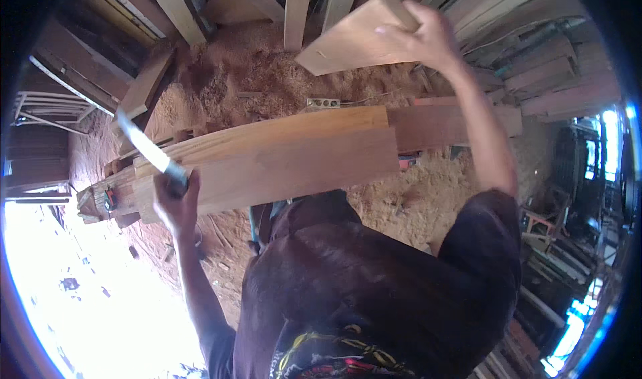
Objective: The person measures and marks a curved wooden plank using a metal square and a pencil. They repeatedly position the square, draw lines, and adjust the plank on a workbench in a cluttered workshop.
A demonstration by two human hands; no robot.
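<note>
Raised at the far right, my right hand [433, 35] grips the end of a pale wooden board [358, 41], which is held up off the bench. My left hand [177, 205] is closed around the dark end of a flat tool with a long pale blade [144, 142]. That blade points up and to the left; its exact kind is unclear. Beneath and beside the left hand lies a wide smooth plank [287, 168], alongside a more orange plank [321, 123]. Both rest across the workbench in front of my body.
A reddish board [435, 126] extends along the bench to the right. A small red and black object [110, 198] sits at its left end. Beyond are a power strip [324, 103] on sawdust-covered ground and upright timber [295, 15]. Stacked lumber [542, 71] stands at the right.
</note>
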